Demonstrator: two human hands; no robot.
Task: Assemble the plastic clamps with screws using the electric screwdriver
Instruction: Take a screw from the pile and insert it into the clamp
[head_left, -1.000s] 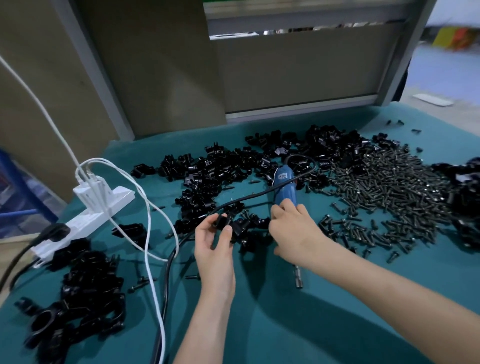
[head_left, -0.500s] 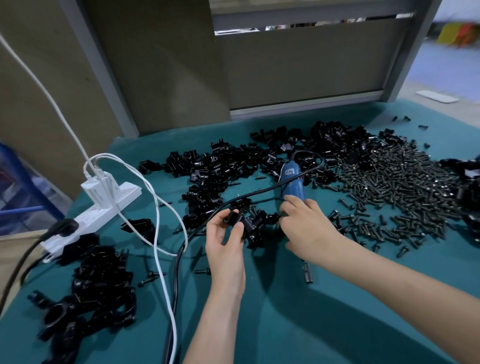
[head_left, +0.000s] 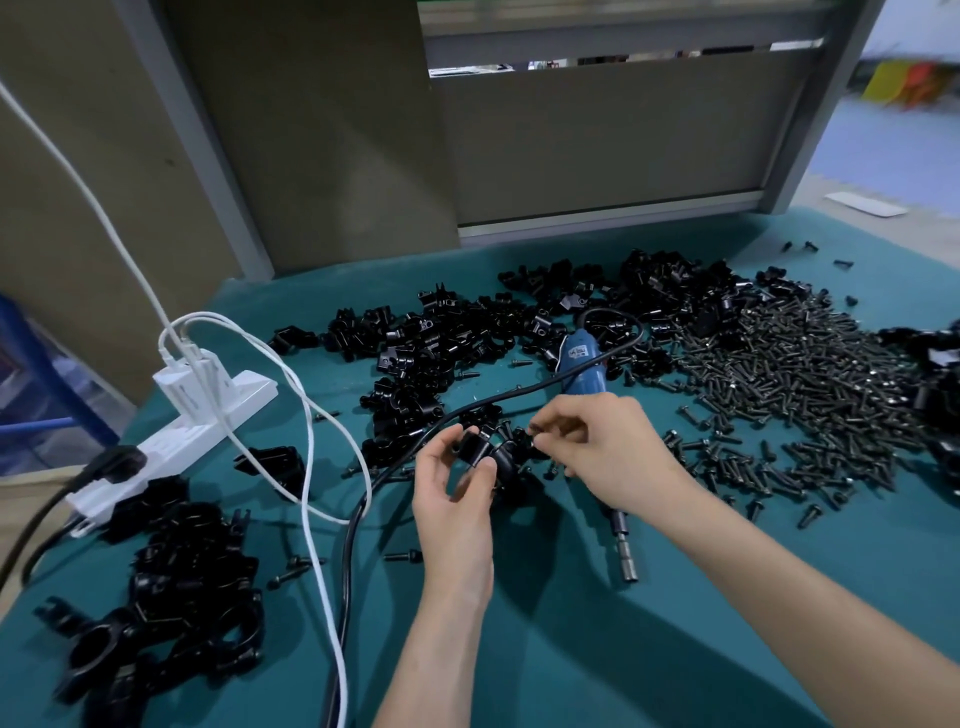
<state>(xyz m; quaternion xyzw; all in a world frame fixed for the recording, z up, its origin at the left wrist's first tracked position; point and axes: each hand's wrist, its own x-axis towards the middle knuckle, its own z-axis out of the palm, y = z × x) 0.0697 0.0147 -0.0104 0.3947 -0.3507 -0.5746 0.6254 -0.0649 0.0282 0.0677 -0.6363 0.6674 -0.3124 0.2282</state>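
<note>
1. My 2 hands meet above the teal table (head_left: 571, 649). The left hand (head_left: 457, 499) has its fingers curled round 1 black plastic clamp piece (head_left: 470, 448). The right hand (head_left: 613, 452) fingers pinch 1 small dark piece (head_left: 533, 438), too blurred to name.
2. 1 blue electric screwdriver (head_left: 584, 366) lies on the table under my right hand, its metal bit (head_left: 626, 551) toward me.
3. Loose black clamp parts (head_left: 457, 338) and dark metal screws (head_left: 805, 384) form 2 heaps, too many to count.
4. 1 black cord (head_left: 347, 561) crosses just behind my left fingers. 1 white power strip (head_left: 208, 431) sits left, beside 1 more black clamp pile (head_left: 176, 587).

White power strip (head_left: 240, 397) with chargers (head_left: 193, 378), teal table (head_left: 571, 667)
</note>
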